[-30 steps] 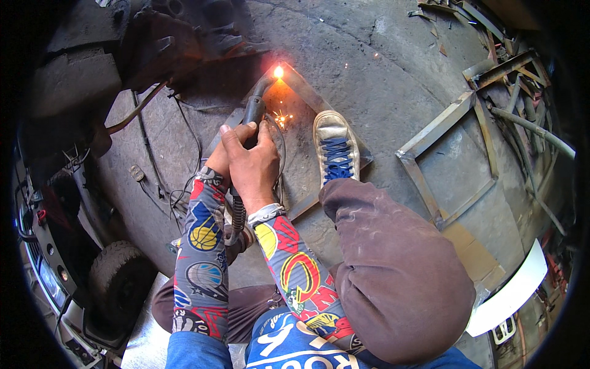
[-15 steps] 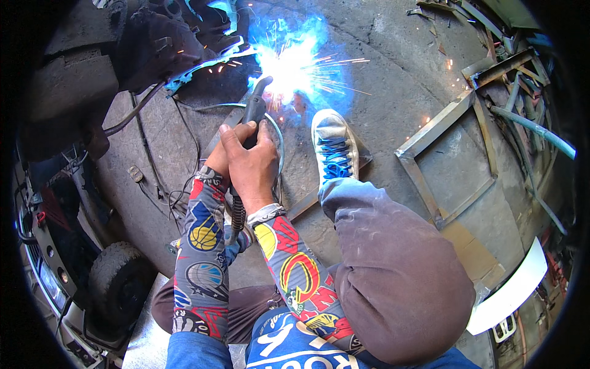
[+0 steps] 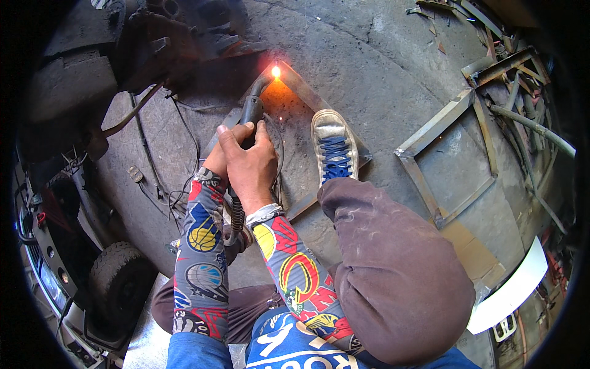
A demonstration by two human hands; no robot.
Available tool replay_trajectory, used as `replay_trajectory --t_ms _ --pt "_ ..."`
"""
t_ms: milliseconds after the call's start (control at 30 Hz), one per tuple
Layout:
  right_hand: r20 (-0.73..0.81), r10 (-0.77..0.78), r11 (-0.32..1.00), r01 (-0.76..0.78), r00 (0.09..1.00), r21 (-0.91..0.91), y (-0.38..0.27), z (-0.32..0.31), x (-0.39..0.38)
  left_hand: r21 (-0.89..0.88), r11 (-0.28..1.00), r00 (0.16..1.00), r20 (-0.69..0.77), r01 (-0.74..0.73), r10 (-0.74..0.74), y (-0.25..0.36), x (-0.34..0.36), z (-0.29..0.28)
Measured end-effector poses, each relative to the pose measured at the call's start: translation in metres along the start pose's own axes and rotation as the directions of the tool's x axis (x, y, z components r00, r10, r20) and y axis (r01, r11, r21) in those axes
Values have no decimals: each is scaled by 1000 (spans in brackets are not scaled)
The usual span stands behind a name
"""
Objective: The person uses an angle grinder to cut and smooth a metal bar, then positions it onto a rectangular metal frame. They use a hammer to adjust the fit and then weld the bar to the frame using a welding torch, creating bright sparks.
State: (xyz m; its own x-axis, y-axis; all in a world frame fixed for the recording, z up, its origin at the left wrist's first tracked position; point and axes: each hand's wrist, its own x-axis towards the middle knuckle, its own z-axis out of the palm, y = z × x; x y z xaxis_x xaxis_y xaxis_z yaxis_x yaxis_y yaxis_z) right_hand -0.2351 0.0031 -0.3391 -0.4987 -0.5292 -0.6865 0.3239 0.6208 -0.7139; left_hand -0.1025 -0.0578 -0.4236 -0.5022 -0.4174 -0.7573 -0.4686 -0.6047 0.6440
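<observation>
Both my hands are closed around the handle of a black welding gun [image 3: 251,112]. My right hand [image 3: 255,167] lies over the grip, and my left hand [image 3: 216,161], partly hidden behind it, wraps the other side. A coiled spring sleeve on the gun's cable runs down between my forearms. The curved nozzle points at a small orange glowing spot [image 3: 276,72] on the corner of a metal frame [image 3: 305,91] on the floor. My shoe [image 3: 334,144] with blue laces rests over one bar of that frame, hiding part of it.
Another rectangular metal frame [image 3: 435,127] lies at the right, beside a pile of scrap metal and hoses [image 3: 531,114]. Dark vehicle parts [image 3: 83,80] loom at the upper left, with a tyre [image 3: 121,283] below. Thin cables [image 3: 144,138] cross the concrete floor. A white curved panel [image 3: 513,289] lies at the lower right.
The bright blue-white arc, smoke and flying sparks have died down to a small orange glow. The frame's corner shows now. My hands and the welding gun have barely moved.
</observation>
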Motion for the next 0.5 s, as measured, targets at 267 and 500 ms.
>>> replay_trajectory --t_ms 267,500 --pt "10 -27 998 26 1000 55 -8 -6 -6 132 984 989 -61 -124 133 -10 -5 1" --pt "-9 -10 996 11 1000 84 4 3 -1 128 990 997 36 -65 61 -7 -4 -9"
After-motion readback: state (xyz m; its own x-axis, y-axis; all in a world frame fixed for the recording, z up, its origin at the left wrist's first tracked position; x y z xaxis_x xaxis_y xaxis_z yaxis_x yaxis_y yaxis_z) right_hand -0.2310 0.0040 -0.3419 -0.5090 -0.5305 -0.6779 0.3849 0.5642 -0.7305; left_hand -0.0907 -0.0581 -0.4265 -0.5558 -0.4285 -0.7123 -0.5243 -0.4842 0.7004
